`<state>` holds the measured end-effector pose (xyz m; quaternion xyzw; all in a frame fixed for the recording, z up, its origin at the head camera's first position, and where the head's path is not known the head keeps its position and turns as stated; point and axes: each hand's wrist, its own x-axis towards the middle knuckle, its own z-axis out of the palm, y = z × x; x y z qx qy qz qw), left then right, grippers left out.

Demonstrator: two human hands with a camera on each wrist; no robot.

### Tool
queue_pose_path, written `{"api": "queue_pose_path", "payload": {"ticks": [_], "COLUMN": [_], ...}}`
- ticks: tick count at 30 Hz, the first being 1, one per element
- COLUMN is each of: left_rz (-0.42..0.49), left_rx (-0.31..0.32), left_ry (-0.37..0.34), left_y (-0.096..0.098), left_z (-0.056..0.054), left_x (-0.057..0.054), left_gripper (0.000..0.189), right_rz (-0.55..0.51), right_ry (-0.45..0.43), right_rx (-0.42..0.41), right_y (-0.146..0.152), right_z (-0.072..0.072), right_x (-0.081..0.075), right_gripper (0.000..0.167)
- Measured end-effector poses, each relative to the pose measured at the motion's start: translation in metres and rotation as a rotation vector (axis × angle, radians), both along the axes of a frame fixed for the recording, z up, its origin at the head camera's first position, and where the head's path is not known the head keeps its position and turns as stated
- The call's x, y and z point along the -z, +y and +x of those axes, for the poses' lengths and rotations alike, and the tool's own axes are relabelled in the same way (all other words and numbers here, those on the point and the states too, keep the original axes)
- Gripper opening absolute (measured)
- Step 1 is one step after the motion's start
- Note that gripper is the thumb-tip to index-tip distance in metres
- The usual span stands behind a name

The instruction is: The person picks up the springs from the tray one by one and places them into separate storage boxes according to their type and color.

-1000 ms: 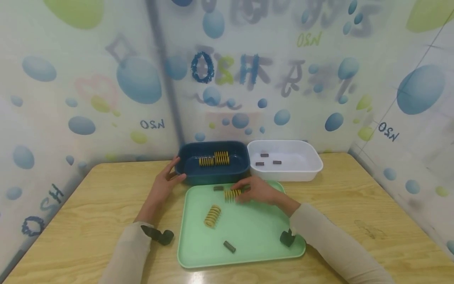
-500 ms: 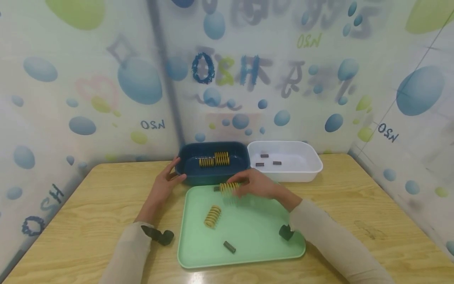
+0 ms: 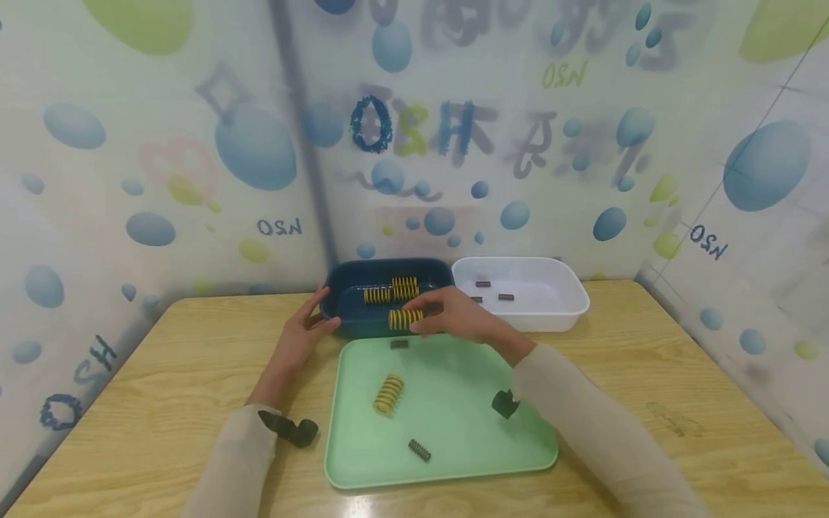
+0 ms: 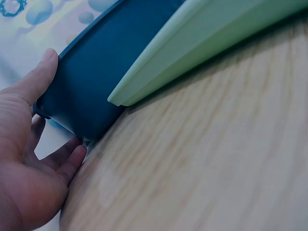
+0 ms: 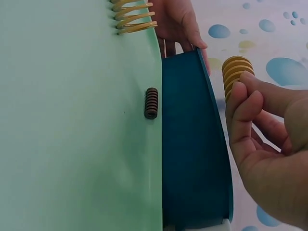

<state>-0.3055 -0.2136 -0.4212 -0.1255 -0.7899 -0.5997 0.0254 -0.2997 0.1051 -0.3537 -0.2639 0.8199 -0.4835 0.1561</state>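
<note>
A yellow coil spring (image 3: 405, 319) is pinched between the thumb and fingers of my right hand (image 3: 453, 315). It is held up over the front rim of the dark blue bin (image 3: 350, 325), and the right wrist view shows the spring (image 5: 235, 71) at the fingertips. Inside the bin lie two more yellow springs (image 3: 378, 296). My left hand (image 3: 301, 337) touches the bin's left end with extended fingers and thumb; in the left wrist view the thumb (image 4: 41, 77) rests near the rim. Another yellow spring (image 3: 388, 394) lies on the green tray (image 3: 466, 460).
Two small dark springs lie on the tray, one spring (image 3: 399, 344) at its back edge and one spring (image 3: 419, 450) near its front. To the right of the blue bin, a white bin (image 3: 544, 320) holds small dark springs (image 3: 506, 297). A patterned wall stands behind the table (image 3: 648, 360).
My right hand has lifted the yellow spring from the back of the tray and carried it up and leftward to above the blue bin's front rim. My left hand has stayed in place.
</note>
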Motion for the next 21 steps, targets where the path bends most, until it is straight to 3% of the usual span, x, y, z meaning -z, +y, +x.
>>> {"api": "queue_pose_path", "payload": {"ticks": [11,21], "left_rz": [-0.008,-0.002], "left_rx": [0.009,0.027], "left_ry": [0.012,0.022], "left_y": [0.0,-0.001], "left_z": [0.0,0.0], "left_x": [0.0,-0.001], "left_gripper": [0.067,0.067], "right_rz": [0.021,-0.009], "right_ry": [0.02,-0.085], "right_rx": [0.031,0.112], "right_y": [-0.017,-0.029], "right_z": [-0.016,-0.031], "right_x": [-0.004,-0.005], "right_gripper": [0.039,0.04]}}
